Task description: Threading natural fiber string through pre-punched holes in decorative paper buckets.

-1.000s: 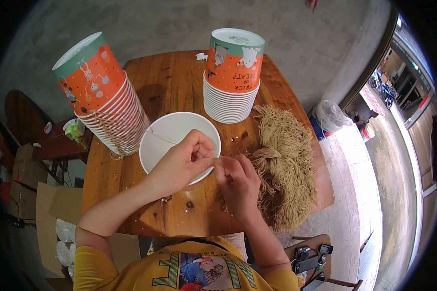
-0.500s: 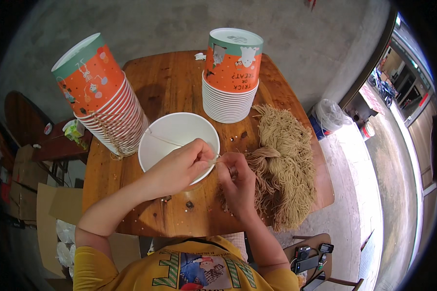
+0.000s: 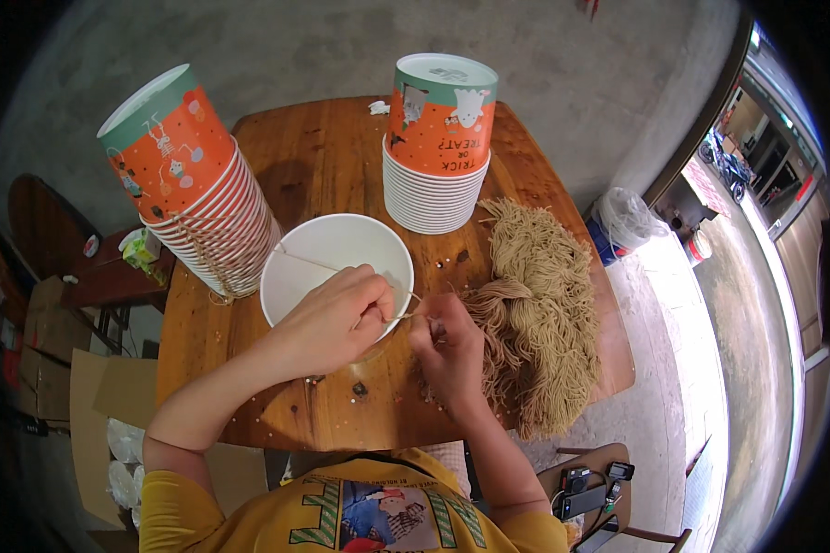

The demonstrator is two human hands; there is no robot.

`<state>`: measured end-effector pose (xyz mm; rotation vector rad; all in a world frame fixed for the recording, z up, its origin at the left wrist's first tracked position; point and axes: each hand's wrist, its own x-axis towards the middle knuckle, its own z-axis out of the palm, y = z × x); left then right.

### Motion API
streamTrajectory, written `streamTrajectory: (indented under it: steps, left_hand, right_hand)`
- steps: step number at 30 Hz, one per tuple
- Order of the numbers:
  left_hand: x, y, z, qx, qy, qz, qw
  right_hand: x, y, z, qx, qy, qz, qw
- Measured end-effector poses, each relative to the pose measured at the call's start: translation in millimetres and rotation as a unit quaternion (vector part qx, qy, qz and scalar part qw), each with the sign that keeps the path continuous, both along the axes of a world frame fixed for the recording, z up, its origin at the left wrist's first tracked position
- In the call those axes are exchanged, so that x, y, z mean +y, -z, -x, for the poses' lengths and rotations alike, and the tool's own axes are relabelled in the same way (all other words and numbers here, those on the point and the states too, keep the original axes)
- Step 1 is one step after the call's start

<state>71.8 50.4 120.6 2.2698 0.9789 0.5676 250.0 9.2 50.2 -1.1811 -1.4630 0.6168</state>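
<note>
A white-lined paper bucket (image 3: 290,293) stands mouth-up in front of me. A tan cord (image 3: 306,261) runs across its mouth from the far left of the rim to the right side. My left hand (image 3: 346,309) reaches over the bucket, fingers closed on the cord at the right rim. Just outside that rim, my right hand (image 3: 447,346) pinches the cord's end, a little apart from the left. The fingers partly hide the cord between them. A thick bundle of tan cords (image 3: 544,323) lies right of my right hand.
On the wooden table (image 3: 304,138), a leaning stack of orange-green buckets (image 3: 180,166) strung with cords stands left. Another upside-down stack (image 3: 438,184) stands at the back. A chair (image 3: 609,461) holding small devices is at lower right, an open carton (image 3: 111,405) at lower left.
My hands have drawn slightly apart, and a short length of cord now shows between them. The bucket has shifted slightly left.
</note>
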Motion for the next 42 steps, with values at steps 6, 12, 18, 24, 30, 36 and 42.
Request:
streamTrajectory:
  steps: [6, 12, 18, 24, 30, 36, 42]
  left_hand:
    - [-1.3, -5.4, 0.4, -0.002, 0.024, 0.024, 0.999]
    - [-4.4, -7.1, 3.8, 0.018, 0.039, -0.009, 0.999]
    - [-15.3, -11.9, 12.4, 0.032, 0.026, -0.02, 0.999]
    - [-37.0, 1.6, 30.0, 0.078, -0.009, -0.146, 0.986]
    - [-41.6, 26.5, 42.6, 0.021, -0.161, -0.309, 0.937]
    - [-75.8, 49.7, 28.6, -0.172, -0.27, -0.091, 0.943]
    - [-69.1, 55.7, 16.0, -0.354, -0.18, 0.332, 0.856]
  right_hand:
    - [0.5, 0.1, 0.2, -0.055, 0.019, -0.059, 0.997]
    - [2.1, 6.0, 0.8, -0.139, 0.041, -0.075, 0.987]
    - [-7.3, 1.8, 5.4, -0.035, 0.023, -0.01, 0.999]
    - [-26.8, 11.1, 0.1, -0.035, -0.005, -0.04, 0.999]
    - [-42.4, 11.3, 17.7, -0.111, -0.048, -0.115, 0.986]
    - [-40.9, 19.2, 30.8, -0.122, -0.07, -0.109, 0.984]
    - [-41.8, 18.2, 29.7, -0.156, -0.082, -0.131, 0.976]
